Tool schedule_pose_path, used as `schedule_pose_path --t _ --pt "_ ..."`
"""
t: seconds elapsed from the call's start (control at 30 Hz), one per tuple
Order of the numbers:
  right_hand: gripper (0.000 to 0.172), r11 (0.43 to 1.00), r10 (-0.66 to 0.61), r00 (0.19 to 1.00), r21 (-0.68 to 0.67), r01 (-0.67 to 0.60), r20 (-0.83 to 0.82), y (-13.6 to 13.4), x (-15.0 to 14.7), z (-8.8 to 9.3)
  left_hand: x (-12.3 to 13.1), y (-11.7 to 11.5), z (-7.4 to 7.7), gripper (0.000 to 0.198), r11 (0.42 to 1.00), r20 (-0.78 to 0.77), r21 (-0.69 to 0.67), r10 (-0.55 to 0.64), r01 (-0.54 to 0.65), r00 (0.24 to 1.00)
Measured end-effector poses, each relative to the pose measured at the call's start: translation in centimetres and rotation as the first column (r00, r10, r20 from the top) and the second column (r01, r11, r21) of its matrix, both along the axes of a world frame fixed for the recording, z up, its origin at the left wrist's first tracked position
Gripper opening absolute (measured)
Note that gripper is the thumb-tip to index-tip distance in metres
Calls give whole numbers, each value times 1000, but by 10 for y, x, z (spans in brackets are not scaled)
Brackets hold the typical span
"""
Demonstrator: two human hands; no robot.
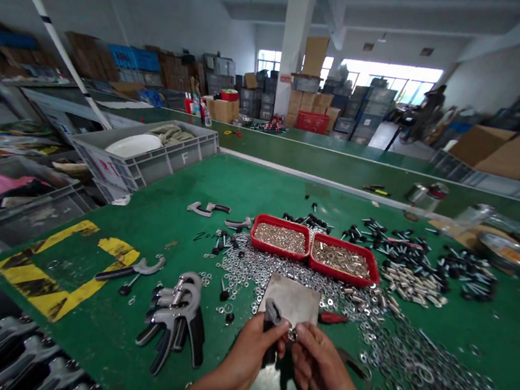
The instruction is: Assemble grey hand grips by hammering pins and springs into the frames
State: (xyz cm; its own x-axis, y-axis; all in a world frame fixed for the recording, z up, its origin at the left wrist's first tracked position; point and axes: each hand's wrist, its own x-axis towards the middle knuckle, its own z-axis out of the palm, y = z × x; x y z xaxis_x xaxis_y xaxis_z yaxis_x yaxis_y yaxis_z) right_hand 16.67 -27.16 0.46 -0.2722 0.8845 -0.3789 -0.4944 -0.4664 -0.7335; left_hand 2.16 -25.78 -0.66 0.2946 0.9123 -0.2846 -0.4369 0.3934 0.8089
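Observation:
My left hand (250, 355) grips a grey-and-black hand-gripper part (273, 314) near the table's front edge. My right hand (320, 365) meets it, its fingertips pinching a small metal piece (291, 335) against that part. Both hands hover just in front of a flat grey metal plate (292, 299). A pile of finished grey-and-black hand grippers (175, 315) lies to the left of my left hand. Loose washers and rings (414, 371) spread across the green table (242, 186) to the right.
Two red trays (315, 249) of small metal parts sit behind the plate. Black-capped bolts (407, 251) lie scattered at right. A grey crate (149, 157) stands at back left. Yellow-black tape (57, 260) marks the left corner. Shelves and cardboard boxes fill the background.

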Motion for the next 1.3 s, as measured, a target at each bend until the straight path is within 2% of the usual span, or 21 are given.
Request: schedule_pose_path --t 0.1,0.2,0.27,0.37,0.47,0.53,0.63,0.7,0.8,0.9,1.0,1.07,1.13,1.23,1.3 --pt "24 987 -13 982 -162 -18 -187 -2 5 -4 1 -5 -2 35 1000 72 3 -17 17 997" --pt "24 981 0 970 -190 -48 -242 -7 9 -4 -2 -7 -10 33 997 20 65 -47 46 999" --pt "24 990 24 987 -136 -47 -161 -10 12 -3 -7 -6 -12 32 983 -78 135 -112 121 991" --pt "32 998 43 992 34 -47 120 -10 22 -2 -17 0 -8 34 943 -250 190 -222 273 942" --pt "34 975 -14 897 206 -86 441 -7 36 0 -30 8 0 49 941 -332 162 -231 297 915" --pt "29 959 -65 833 266 -100 549 -7 45 2 -35 14 4 53 947 -295 164 -220 276 930" --pt "26 953 -122 807 294 -67 578 -9 50 8 -32 19 4 50 947 -249 190 -209 259 946" --pt "29 955 -154 813 294 -23 562 -10 47 13 -24 21 1 52 939 -273 204 -217 277 937" --pt "36 947 -263 814 298 117 518 -10 32 21 -10 23 -5 49 934 -343 229 -187 275 921" --pt "40 918 -377 798 304 254 471 -10 14 22 2 20 -11 42 956 -380 214 -108 201 919" --pt "34 887 -442 755 361 288 484 -10 1 14 10 13 -15 40 977 -253 163 -93 138 963" --pt "30 879 -453 718 398 262 528 -10 0 8 10 5 -15 40 977 -151 118 -157 176 976" --pt "28 904 -392 723 385 187 569 -10 5 4 4 -2 -10 49 929 -143 92 -344 358 928" --pt "29 951 -201 806 308 24 557 -10 16 4 -12 -9 3 78 737 -180 92 -649 669 739" --pt "29 962 -96 848 267 -56 521 -9 18 6 -21 -12 10 84 664 -86 100 -736 741 671"
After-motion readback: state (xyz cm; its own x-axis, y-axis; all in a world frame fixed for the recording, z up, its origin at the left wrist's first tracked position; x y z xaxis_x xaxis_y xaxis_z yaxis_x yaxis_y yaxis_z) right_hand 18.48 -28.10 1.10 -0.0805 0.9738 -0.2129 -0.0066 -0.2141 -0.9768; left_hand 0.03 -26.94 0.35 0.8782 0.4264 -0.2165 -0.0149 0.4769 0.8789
